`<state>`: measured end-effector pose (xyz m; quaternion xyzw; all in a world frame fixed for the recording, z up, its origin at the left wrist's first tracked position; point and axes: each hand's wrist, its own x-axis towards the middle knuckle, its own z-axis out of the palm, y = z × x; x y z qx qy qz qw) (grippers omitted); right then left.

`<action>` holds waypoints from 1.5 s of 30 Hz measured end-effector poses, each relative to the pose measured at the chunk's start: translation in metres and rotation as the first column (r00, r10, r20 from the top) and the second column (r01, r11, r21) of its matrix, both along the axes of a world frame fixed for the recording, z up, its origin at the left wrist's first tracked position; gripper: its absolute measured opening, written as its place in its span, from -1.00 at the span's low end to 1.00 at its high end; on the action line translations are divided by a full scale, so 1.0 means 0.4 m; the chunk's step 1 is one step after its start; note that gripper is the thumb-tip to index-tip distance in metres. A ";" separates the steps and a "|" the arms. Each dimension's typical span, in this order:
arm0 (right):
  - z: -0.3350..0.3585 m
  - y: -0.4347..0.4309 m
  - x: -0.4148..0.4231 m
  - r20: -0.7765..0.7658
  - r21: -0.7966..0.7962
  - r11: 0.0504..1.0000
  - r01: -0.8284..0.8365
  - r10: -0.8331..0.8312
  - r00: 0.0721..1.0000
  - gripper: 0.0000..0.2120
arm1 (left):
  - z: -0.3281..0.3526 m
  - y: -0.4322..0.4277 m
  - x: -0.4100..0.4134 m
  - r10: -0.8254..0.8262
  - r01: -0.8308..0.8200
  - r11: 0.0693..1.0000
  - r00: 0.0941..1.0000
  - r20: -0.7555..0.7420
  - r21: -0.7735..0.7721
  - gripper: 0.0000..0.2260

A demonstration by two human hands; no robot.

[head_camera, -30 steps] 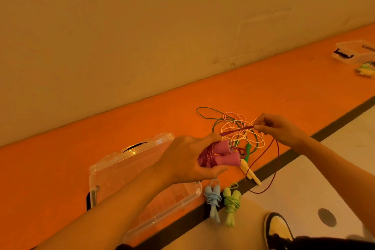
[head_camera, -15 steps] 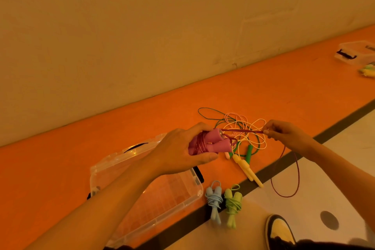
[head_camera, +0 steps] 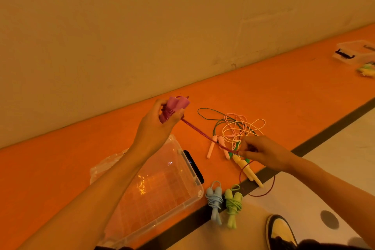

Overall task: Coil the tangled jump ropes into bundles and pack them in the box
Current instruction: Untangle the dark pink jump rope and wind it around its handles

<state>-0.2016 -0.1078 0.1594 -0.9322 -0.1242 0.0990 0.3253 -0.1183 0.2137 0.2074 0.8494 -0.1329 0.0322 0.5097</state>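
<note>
Clutching pink handles (head_camera: 177, 103) in left grip (head_camera: 156, 126); right grip (head_camera: 263, 151) pinching taut maroon cord (head_camera: 194, 128) near tangled ropes (head_camera: 233, 126).

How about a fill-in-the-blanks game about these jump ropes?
1. The left hand grips two ____ handles.
2. The right hand pinches the dark red cord, which stretches up to the ____ hand.
3. The coiled bundle lying right beside the blue bundle is ____.
Missing words: pink; left; green.
</note>
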 end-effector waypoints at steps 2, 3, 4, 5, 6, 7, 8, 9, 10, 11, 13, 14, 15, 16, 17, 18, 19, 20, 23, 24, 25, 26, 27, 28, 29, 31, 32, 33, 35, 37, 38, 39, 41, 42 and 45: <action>0.020 0.040 -0.015 0.022 -0.050 0.992 -0.118 0.120 0.993 -0.84 | 0.000 0.009 0.008 0.091 -0.094 0.991 0.995 0.032 0.093 -0.66; 0.035 0.064 -0.024 0.028 -0.069 0.983 -0.171 0.173 0.985 -0.80 | -0.001 0.015 0.013 0.127 -0.131 0.982 0.991 0.044 0.136 -0.66; 0.051 0.087 -0.034 0.040 -0.075 0.973 -0.216 0.219 0.975 -0.78 | -0.001 0.021 0.017 0.157 -0.163 0.971 0.986 0.050 0.173 -0.65; 0.071 0.110 -0.041 0.057 -0.067 0.965 -0.254 0.258 0.965 -0.78 | -0.004 0.027 0.023 0.181 -0.188 0.959 0.982 0.050 0.210 -0.64; 0.094 0.132 -0.047 0.075 -0.050 0.957 -0.284 0.288 0.955 -0.79 | -0.006 0.034 0.027 0.199 -0.205 0.948 0.979 0.048 0.244 -0.64; 0.121 0.152 -0.052 0.095 -0.030 0.951 -0.307 0.308 0.946 -0.83 | -0.008 0.038 0.029 0.216 -0.220 0.932 0.975 0.048 0.288 -0.63; 0.148 0.167 -0.054 0.124 -0.013 0.947 -0.322 0.321 0.939 -0.86 | -0.010 0.041 0.030 0.222 -0.230 0.912 0.973 0.062 0.341 -0.61; 0.177 0.178 -0.057 0.160 0.002 0.943 -0.334 0.329 0.931 -0.88 | -0.012 0.041 0.027 0.217 -0.232 0.886 0.973 0.085 0.401 -0.58; 0.205 0.185 -0.058 0.192 0.018 0.941 -0.337 0.327 0.925 -0.90 | -0.016 0.039 0.024 0.200 -0.226 0.864 0.974 0.104 0.450 -0.56; 0.231 0.187 -0.058 0.218 0.035 0.944 -0.329 0.314 0.924 -0.94 | -0.019 0.035 0.019 0.179 -0.215 0.844 0.977 0.119 0.492 -0.54; 0.273 0.182 -0.056 0.283 0.080 0.954 -0.290 0.257 0.924 -0.95 | -0.025 0.023 0.011 0.124 -0.178 0.806 0.983 0.133 0.565 -0.51; 0.289 0.177 -0.054 0.326 0.101 0.958 -0.270 0.224 0.918 -0.93 | -0.028 0.016 0.009 0.096 -0.153 0.794 0.987 0.128 0.588 -0.49; 0.304 0.172 -0.050 0.364 0.120 0.960 -0.254 0.196 0.910 -0.93 | -0.028 0.008 0.005 0.076 -0.131 0.789 0.990 0.117 0.600 -0.48; 0.316 0.169 -0.046 0.395 0.138 0.961 -0.241 0.170 0.903 -0.95 | -0.030 0.000 0.003 0.059 -0.109 0.788 0.993 0.102 0.606 -0.48; 0.326 0.167 -0.042 0.425 0.146 0.963 -0.226 0.146 0.893 -0.98 | -0.028 -0.011 -0.002 0.039 -0.087 0.784 0.995 0.090 0.615 -0.48; 0.333 0.166 -0.036 0.454 0.149 0.968 -0.204 0.116 0.883 -0.98 | -0.032 -0.022 -0.007 0.014 -0.060 0.774 0.997 0.078 0.630 -0.47; 0.336 0.166 -0.029 0.487 0.148 0.973 -0.180 0.087 0.869 -0.98 | -0.033 -0.035 -0.014 -0.019 -0.030 0.765 0.997 0.070 0.643 -0.44; 0.335 0.168 -0.022 0.527 0.146 0.978 -0.147 0.049 0.848 -0.98 | -0.040 -0.047 -0.020 -0.057 0.002 0.757 0.996 0.062 0.653 -0.40; 0.317 0.176 0.007 0.625 0.168 0.986 -0.022 -0.089 0.776 -0.93 | -0.070 -0.081 -0.040 -0.169 0.098 0.738 0.985 0.042 0.668 -0.38; 0.310 0.174 0.017 0.637 0.186 0.982 0.017 -0.134 0.760 -0.93 | -0.077 -0.092 -0.045 -0.199 0.123 0.729 0.979 0.036 0.674 -0.39; 0.304 0.169 0.027 0.643 0.203 0.978 0.052 -0.173 0.746 -0.93 | -0.079 -0.100 -0.052 -0.227 0.149 0.730 0.973 0.031 0.667 -0.38; 0.299 0.163 0.035 0.643 0.219 0.972 0.083 -0.208 0.737 -0.93 | -0.083 -0.104 -0.056 -0.255 0.179 0.729 0.967 0.020 0.661 -0.37; 0.295 0.156 0.042 0.643 0.230 0.967 0.107 -0.234 0.729 -0.93 | -0.084 -0.106 -0.062 -0.284 0.209 0.728 0.959 0.010 0.653 -0.40; 0.290 0.149 0.047 0.645 0.230 0.965 0.126 -0.248 0.723 -0.92 | -0.084 -0.106 -0.065 -0.304 0.232 0.721 0.953 -0.003 0.653 -0.45; 0.285 0.144 0.051 0.646 0.220 0.965 0.142 -0.253 0.720 -0.92 | -0.082 -0.106 -0.069 -0.321 0.248 0.707 0.947 -0.011 0.662 -0.50; 0.271 0.136 0.056 0.641 0.187 0.968 0.169 -0.251 0.726 -0.90 | -0.079 -0.107 -0.077 -0.354 0.265 0.661 0.935 -0.019 0.702 -0.44; 0.265 0.134 0.057 0.639 0.176 0.968 0.178 -0.250 0.728 -0.89 | -0.080 -0.111 -0.083 -0.373 0.273 0.633 0.927 -0.024 0.724 -0.34; 0.261 0.131 0.057 0.640 0.170 0.968 0.183 -0.249 0.727 -0.88 | -0.081 -0.116 -0.088 -0.388 0.289 0.611 0.921 -0.040 0.737 -0.25; 0.259 0.129 0.057 0.649 0.166 0.970 0.177 -0.243 0.721 -0.88 | -0.083 -0.127 -0.098 -0.399 0.328 0.594 0.913 -0.086 0.734 -0.15; 0.261 0.129 0.054 0.660 0.161 0.973 0.164 -0.229 0.716 -0.86 | -0.080 -0.141 -0.114 -0.428 0.336 0.537 0.899 -0.094 0.774 -0.19; 0.262 0.129 0.052 0.661 0.155 0.975 0.162 -0.224 0.716 -0.85 | -0.072 -0.150 -0.128 -0.449 0.323 0.505 0.890 -0.076 0.800 -0.25; 0.262 0.129 0.050 0.659 0.149 0.975 0.165 -0.222 0.719 -0.83 | -0.063 -0.158 -0.142 -0.473 0.309 0.491 0.880 -0.048 0.815 -0.30; 0.264 0.127 0.049 0.652 0.139 0.974 0.177 -0.225 0.724 -0.81 | -0.046 -0.173 -0.162 -0.531 0.301 0.473 0.848 -0.005 0.828 -0.35; 0.264 0.126 0.049 0.649 0.131 0.974 0.185 -0.225 0.727 -0.80 | -0.043 -0.180 -0.168 -0.559 0.309 0.468 0.829 0.007 0.828 -0.37; 0.259 0.111 0.056 0.613 0.102 0.971 0.217 -0.233 0.755 -0.77 | -0.039 -0.195 -0.188 -0.636 0.393 0.493 0.772 0.014 0.776 -0.46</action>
